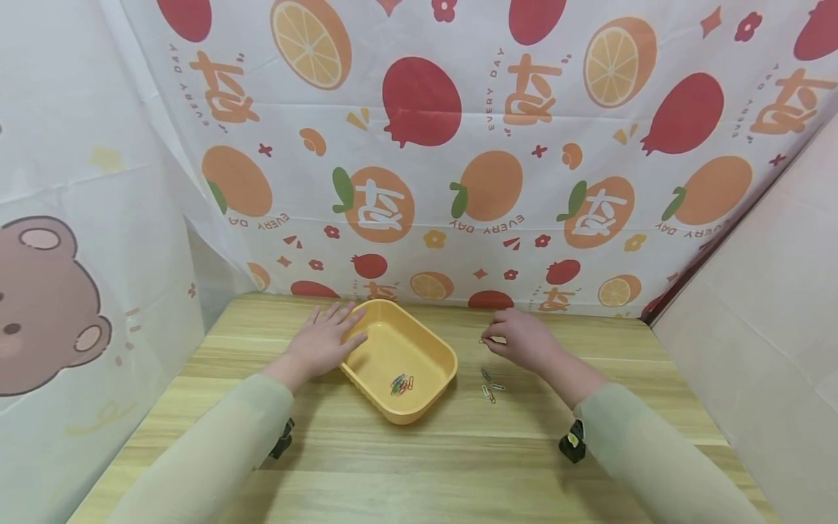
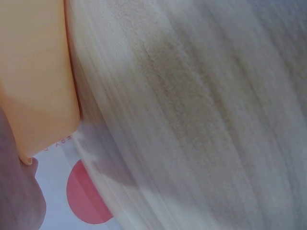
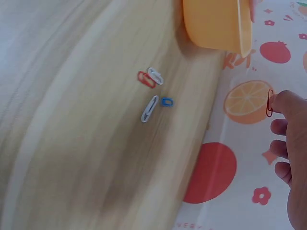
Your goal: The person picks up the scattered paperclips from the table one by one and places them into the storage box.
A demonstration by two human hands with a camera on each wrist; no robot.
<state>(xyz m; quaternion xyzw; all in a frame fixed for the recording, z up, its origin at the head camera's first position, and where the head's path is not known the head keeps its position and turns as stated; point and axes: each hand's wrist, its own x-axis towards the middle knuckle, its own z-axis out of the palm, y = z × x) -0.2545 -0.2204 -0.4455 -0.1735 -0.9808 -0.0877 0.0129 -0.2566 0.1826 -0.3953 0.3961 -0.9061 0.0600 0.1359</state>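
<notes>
Right hand [image 1: 524,340] pinches a red paperclip [image 3: 270,103] above the table [image 1: 366,473], near four loose clips [image 3: 150,109]. Left hand [image 1: 322,343], fingers spread, rests on the yellow tray [image 1: 376,349].

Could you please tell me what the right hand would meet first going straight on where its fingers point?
The right hand, pinching a red paper clip, would probably meet the yellow tray first, though the hand's height is unclear, so it might pass over.

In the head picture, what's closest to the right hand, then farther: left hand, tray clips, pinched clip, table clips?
1. Pinched clip: in the right hand.
2. Table clips: lower in view.
3. Tray clips: left, inside the tray.
4. Left hand: farthest left, at the tray.
</notes>
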